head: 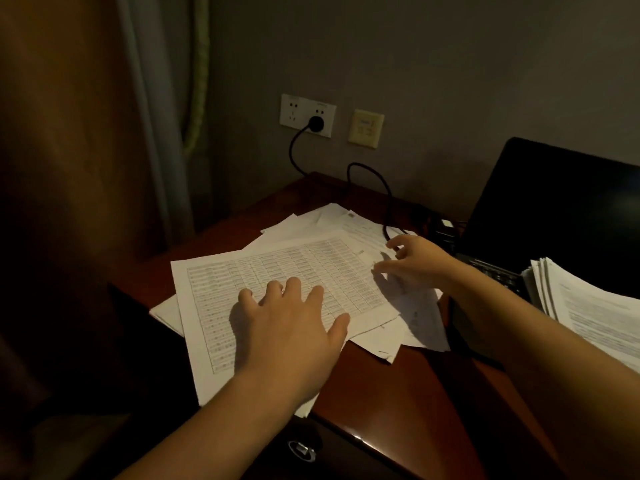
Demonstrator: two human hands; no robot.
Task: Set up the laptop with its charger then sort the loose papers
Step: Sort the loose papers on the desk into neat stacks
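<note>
Our left hand (294,330) presses flat, grip apart, on the loose papers (311,258) left of the laptop (554,209), while our right hand (419,261), grip also apart, may snag the charger cable (390,206) lying across them.

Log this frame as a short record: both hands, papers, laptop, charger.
left hand: flat on the gridded sheet
right hand: fingers spread, reaching over the loose papers
loose papers: overlapping untidily on the desk
stacked papers: at right, by the laptop
laptop: open, screen dark
charger plug: in the wall socket; cable runs to the desk
</note>
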